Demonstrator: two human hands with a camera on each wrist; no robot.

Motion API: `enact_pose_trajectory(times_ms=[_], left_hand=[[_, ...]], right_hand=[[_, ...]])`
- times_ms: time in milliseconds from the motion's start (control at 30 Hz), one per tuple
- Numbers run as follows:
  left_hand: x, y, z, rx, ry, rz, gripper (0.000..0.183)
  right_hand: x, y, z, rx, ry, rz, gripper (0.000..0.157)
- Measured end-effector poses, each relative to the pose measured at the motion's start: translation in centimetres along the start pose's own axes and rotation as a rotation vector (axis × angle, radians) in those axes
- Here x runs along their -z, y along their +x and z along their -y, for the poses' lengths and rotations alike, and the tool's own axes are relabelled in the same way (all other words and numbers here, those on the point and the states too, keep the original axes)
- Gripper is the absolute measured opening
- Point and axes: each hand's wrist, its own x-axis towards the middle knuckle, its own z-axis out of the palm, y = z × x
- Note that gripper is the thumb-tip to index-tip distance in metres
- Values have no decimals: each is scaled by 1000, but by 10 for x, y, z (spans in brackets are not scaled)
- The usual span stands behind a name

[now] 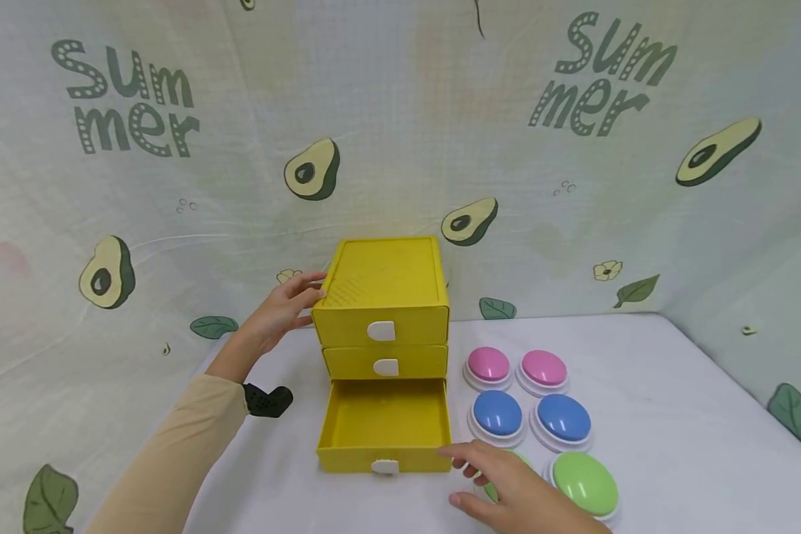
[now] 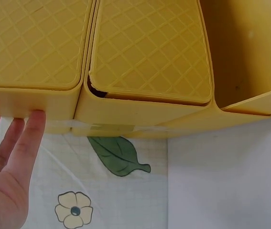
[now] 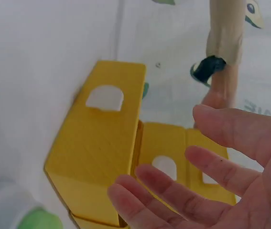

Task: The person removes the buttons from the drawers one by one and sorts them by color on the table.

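A yellow three-drawer cabinet (image 1: 387, 278) stands against the cloth backdrop. Its bottom drawer (image 1: 385, 460) is pulled out and bare inside; the upper two drawers sit closed, each with a white tab handle. At the cabinet's upper left side, my left hand (image 1: 285, 308) rests with extended fingers touching the wall, as the left wrist view also shows. My right hand (image 1: 514, 486) hovers at the right front corner of the drawer, its fingers loosely spread and holding nothing. It partly hides a green push button (image 1: 491, 491) behind it.
Right of the cabinet, push buttons on white bases stand in two columns: pink ones (image 1: 489, 363) at the back, blue ones (image 1: 497, 413) in the middle, another green one (image 1: 585, 483) in front. The white table (image 1: 694, 430) meets a printed cloth backdrop (image 1: 387, 89).
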Motion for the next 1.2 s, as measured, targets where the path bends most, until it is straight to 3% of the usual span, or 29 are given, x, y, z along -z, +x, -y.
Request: enact_pose_trajectory(times_ms=[133, 267, 533, 800, 1200], left_hand=[[1, 1, 0, -9, 9, -7, 53], [1, 2, 0, -6, 11, -11, 52], [-1, 1, -1, 4, 11, -11, 51], [-2, 1, 0, 5, 7, -2, 52], [-2, 0, 0, 7, 2, -5, 53]], right_hand=[[-20, 12, 4, -15, 108, 25, 48], [-37, 25, 3, -10, 207, -16, 45], [-65, 42, -9, 201, 291, -210, 31], [-85, 55, -12, 152, 353, -347, 23], [-90, 64, -7, 73, 332, -431, 16]])
